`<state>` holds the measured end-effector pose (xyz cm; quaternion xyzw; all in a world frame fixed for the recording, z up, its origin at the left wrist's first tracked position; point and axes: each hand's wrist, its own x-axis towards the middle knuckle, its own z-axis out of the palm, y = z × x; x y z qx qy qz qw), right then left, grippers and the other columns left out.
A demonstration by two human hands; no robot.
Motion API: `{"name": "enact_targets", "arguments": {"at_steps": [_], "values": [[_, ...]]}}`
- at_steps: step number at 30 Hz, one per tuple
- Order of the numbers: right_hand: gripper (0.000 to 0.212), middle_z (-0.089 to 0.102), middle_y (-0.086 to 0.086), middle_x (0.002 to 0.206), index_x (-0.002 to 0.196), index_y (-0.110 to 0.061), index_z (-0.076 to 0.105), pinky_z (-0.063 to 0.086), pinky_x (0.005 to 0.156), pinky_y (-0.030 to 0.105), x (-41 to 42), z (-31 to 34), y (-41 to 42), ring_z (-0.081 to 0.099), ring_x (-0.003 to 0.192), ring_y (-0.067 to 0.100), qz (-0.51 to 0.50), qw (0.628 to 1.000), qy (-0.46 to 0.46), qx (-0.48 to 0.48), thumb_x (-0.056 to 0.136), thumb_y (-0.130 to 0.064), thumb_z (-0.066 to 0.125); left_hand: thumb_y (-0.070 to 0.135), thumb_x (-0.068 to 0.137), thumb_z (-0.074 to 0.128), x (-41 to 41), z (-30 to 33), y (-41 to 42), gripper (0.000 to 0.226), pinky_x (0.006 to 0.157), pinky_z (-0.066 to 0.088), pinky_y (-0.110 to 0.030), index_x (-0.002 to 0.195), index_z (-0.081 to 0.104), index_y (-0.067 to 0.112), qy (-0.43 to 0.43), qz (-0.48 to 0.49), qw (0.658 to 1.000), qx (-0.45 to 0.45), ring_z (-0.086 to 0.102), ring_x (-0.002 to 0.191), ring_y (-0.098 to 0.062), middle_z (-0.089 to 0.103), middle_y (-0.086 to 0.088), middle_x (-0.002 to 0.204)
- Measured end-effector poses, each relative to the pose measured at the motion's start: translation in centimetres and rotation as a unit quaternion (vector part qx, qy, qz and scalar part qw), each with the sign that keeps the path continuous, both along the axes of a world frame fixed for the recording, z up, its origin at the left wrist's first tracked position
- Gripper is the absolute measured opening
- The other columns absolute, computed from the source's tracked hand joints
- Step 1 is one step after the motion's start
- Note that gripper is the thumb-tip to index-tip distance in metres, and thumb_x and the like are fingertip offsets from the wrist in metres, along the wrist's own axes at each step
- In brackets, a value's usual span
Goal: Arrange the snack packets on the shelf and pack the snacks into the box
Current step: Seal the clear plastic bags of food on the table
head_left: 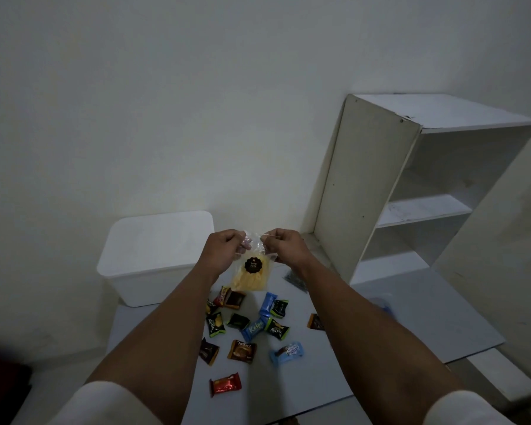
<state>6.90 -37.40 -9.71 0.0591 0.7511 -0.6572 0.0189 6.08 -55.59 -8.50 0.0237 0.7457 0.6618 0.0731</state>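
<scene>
We hold the clear snack bag [251,273] by its top corners — left hand [224,250] and right hand [284,245] both pinched shut — hanging long-axis down, right of the white box [154,256], shelf [423,191] nearer our right.

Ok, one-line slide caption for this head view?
Left hand and right hand pinch a clear bag of yellow chips above scattered wrapped snack packets, white lidded box and white shelf unit nearby.

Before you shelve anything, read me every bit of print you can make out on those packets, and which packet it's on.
"Pong Pong": dark round sticker on the clear bag of yellow snacks.
"Kelpo": blue packet.
"Nextar": brown packet.
Other wrappers: print too blurred or small.
</scene>
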Motion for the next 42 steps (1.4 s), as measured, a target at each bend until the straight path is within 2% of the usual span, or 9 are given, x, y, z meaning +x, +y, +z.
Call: {"name": "enact_targets", "arguments": {"at_steps": [5, 9, 18, 27, 31, 34, 36, 39, 42], "values": [[0.016, 0.072, 0.003, 0.079, 0.091, -0.008, 0.072, 0.052, 0.067, 0.027, 0.0, 0.2, -0.3, 0.068, 0.068, 0.007, 0.032, 0.999, -0.009, 0.020, 0.090, -0.025, 0.075, 0.024, 0.102, 0.054, 0.1, -0.3, 0.1, 0.026, 0.080, 0.056, -0.034, 0.088, 0.075, 0.016, 0.011, -0.006, 0.999, -0.035, 0.066, 0.078, -0.016, 0.076, -0.006, 0.086], [0.023, 0.071, 0.004, 0.075, 0.093, 0.000, 0.072, 0.051, 0.073, 0.033, -0.3, -0.1, -0.4, 0.068, 0.069, 0.012, 0.040, 0.999, -0.004, 0.024, 0.088, -0.022, 0.077, 0.023, 0.102, 0.054, 0.2, -0.7, 0.0, 0.026, 0.076, 0.055, -0.032, 0.088, 0.075, 0.016, 0.018, -0.005, 0.999, -0.051, 0.067, 0.078, -0.017, 0.076, -0.005, 0.084], [0.014, 0.074, 0.004, 0.086, 0.078, -0.017, 0.075, 0.050, 0.077, 0.033, 0.4, -2.9, 2.4, 0.066, 0.076, 0.013, 0.034, 0.996, -0.062, -0.048, 0.086, -0.027, 0.079, 0.023, 0.102, 0.055, -1.0, -3.1, 0.4, 0.027, 0.074, 0.054, -0.029, 0.092, 0.074, 0.007, -0.020, -0.004, 0.999, -0.036, 0.065, 0.079, -0.017, 0.076, -0.007, 0.085], [0.021, 0.074, 0.005, 0.113, 0.110, -0.014, 0.071, 0.057, 0.087, 0.043, -0.5, -8.7, 4.6, 0.070, 0.107, 0.022, 0.067, 0.973, -0.217, -0.032, 0.092, -0.025, 0.072, 0.022, 0.101, 0.058, -3.5, -8.8, 2.9, 0.024, 0.080, 0.057, -0.039, 0.105, 0.072, 0.003, -0.132, 0.028, 0.991, 0.026, 0.064, 0.081, -0.021, 0.076, -0.014, 0.094], [0.011, 0.072, 0.007, 0.106, 0.105, -0.014, 0.070, 0.057, 0.090, 0.054, -4.7, -10.7, 4.6, 0.069, 0.100, 0.026, 0.039, 0.966, -0.242, -0.078, 0.096, -0.018, 0.066, 0.030, 0.099, 0.060, -6.6, -10.4, 3.8, 0.025, 0.085, 0.057, -0.039, 0.104, 0.074, 0.010, -0.152, 0.056, 0.987, 0.017, 0.070, 0.088, -0.023, 0.078, -0.008, 0.094], [0.013, 0.072, 0.010, 0.107, 0.106, -0.015, 0.070, 0.057, 0.090, 0.054, -9.0, -11.1, 4.5, 0.069, 0.101, 0.028, 0.023, 0.969, -0.228, -0.090, 0.095, -0.020, 0.066, 0.053, 0.087, 0.064, -9.0, -11.7, 4.0, 0.036, 0.086, 0.055, -0.041, 0.094, 0.076, 0.020, -0.145, 0.081, 0.985, -0.044, 0.071, 0.091, -0.022, 0.076, -0.001, 0.093], [0.016, 0.072, 0.013, 0.112, 0.107, -0.014, 0.071, 0.058, 0.090, 0.054, -12.2, -11.2, 4.2, 0.069, 0.106, 0.031, 0.011, 0.973, -0.210, -0.090, 0.094, -0.022, 0.067, 0.059, 0.082, 0.061, -10.4, -12.6, 4.3, 0.042, 0.086, 0.055, -0.040, 0.101, 0.072, 0.023, -0.147, 0.086, 0.982, -0.085, 0.068, 0.093, -0.019, 0.074, 0.001, 0.099], [0.007, 0.072, 0.011, 0.099, 0.098, -0.015, 0.071, 0.061, 0.084, 0.048, -18.8, -12.1, 3.4, 0.070, 0.094, 0.028, 0.009, 0.977, -0.194, -0.081, 0.096, -0.017, 0.064, 0.042, 0.093, 0.060, -14.5, -14.6, 5.1, 0.033, 0.080, 0.047, -0.032, 0.114, 0.067, 0.017, -0.135, 0.120, 0.975, -0.130, 0.062, 0.095, -0.018, 0.067, 0.001, 0.104], [0.014, 0.066, 0.001, 0.084, 0.093, -0.016, 0.069, 0.058, 0.074, 0.039, -24.3, -13.4, 1.9, 0.065, 0.083, 0.021, 0.032, 0.980, -0.184, -0.076, 0.097, -0.009, 0.059, 0.021, 0.098, 0.052, -18.8, -16.3, 5.8, 0.018, 0.059, 0.038, -0.028, 0.098, 0.066, 0.009, -0.144, 0.165, 0.962, -0.161, 0.055, 0.077, -0.019, 0.063, -0.009, 0.091]]}}
